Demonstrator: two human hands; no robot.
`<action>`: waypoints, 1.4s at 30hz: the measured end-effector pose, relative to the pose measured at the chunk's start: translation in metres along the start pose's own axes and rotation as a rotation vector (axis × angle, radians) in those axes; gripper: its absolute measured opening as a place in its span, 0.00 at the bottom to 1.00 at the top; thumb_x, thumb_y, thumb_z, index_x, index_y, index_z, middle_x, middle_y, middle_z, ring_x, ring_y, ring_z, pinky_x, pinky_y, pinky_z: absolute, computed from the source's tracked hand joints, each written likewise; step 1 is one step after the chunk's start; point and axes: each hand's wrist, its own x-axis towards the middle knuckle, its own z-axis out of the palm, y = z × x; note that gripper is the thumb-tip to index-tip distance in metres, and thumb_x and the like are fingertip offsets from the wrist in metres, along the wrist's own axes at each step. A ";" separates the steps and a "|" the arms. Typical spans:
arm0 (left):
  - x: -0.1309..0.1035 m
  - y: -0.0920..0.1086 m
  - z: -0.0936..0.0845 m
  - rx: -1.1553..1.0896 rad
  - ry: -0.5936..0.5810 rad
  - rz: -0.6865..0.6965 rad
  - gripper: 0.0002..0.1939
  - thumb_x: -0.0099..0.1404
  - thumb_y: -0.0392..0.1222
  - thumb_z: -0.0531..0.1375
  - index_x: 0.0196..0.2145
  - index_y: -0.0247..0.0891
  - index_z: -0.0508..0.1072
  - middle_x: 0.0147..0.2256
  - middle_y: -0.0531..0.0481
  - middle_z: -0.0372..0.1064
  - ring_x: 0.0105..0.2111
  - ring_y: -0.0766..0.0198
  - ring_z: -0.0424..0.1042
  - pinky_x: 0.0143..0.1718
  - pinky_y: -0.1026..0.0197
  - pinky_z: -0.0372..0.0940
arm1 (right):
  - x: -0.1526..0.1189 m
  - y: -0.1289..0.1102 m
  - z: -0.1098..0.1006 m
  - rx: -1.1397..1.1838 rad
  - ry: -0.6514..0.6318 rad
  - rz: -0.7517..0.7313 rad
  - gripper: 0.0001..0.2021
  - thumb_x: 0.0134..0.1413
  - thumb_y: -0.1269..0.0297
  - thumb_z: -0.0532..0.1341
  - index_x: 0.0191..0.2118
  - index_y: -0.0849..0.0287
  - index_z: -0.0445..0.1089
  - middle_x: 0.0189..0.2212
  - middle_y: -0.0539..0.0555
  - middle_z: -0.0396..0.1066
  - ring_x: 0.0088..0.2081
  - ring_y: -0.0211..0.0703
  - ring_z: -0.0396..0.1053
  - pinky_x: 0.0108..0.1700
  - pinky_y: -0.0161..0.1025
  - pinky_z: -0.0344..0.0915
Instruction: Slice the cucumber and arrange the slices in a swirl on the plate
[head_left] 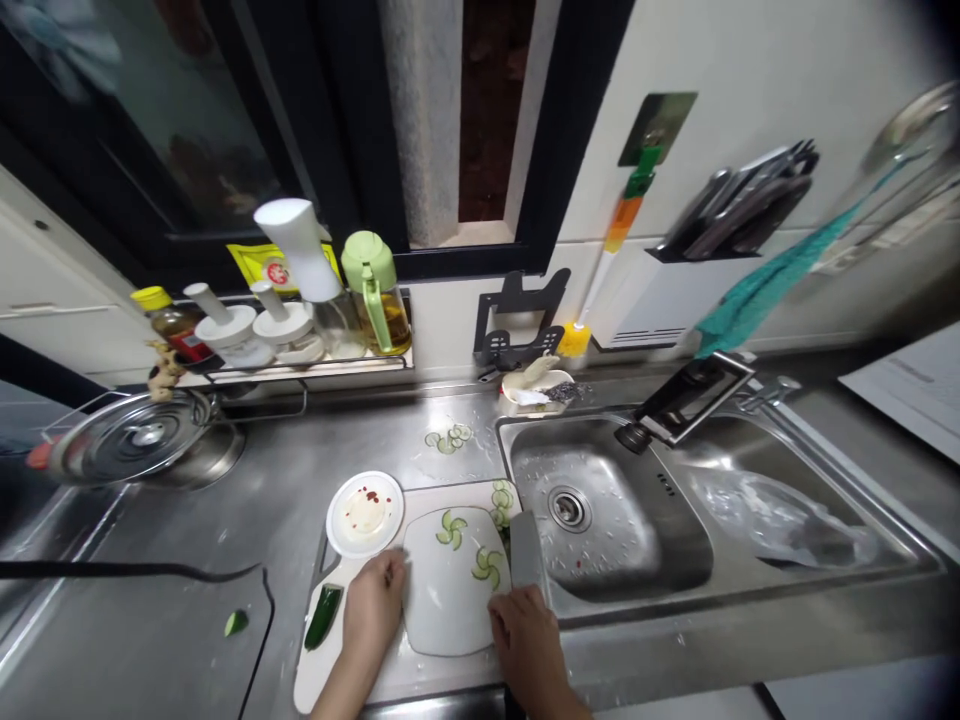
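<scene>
A white squarish plate (pixel 442 615) lies on the pale cutting board (pixel 397 680). Two pinwheels of cucumber slices, one upper (pixel 451 530) and one at the right (pixel 487 567), sit on it. My left hand (pixel 373 600) is closed in a pinch beside the plate's left edge; what its fingertips hold is too small to make out. My right hand (pixel 527 635) has its fingers curled at the plate's right rim. Just beyond it lies a broad grey knife blade (pixel 529 552), with more cucumber slices (pixel 502 498) by its tip. A cucumber piece (pixel 323 616) rests left of my left hand.
A small white dish (pixel 365 514) with red bits stands at the board's upper left. Loose cucumber slices (pixel 448 439) lie on the steel counter behind. A cucumber end (pixel 236 622) sits far left. The sink (pixel 622 540) is at the right; a condiment shelf (pixel 300 372) runs behind.
</scene>
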 end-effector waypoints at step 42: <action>-0.008 -0.023 -0.012 -0.249 -0.064 -0.018 0.10 0.57 0.47 0.56 0.26 0.38 0.71 0.20 0.57 0.60 0.23 0.68 0.60 0.27 0.68 0.55 | 0.033 -0.037 0.011 0.241 -0.011 -0.250 0.12 0.49 0.76 0.56 0.38 0.57 0.72 0.36 0.53 0.73 0.42 0.46 0.65 0.50 0.44 0.57</action>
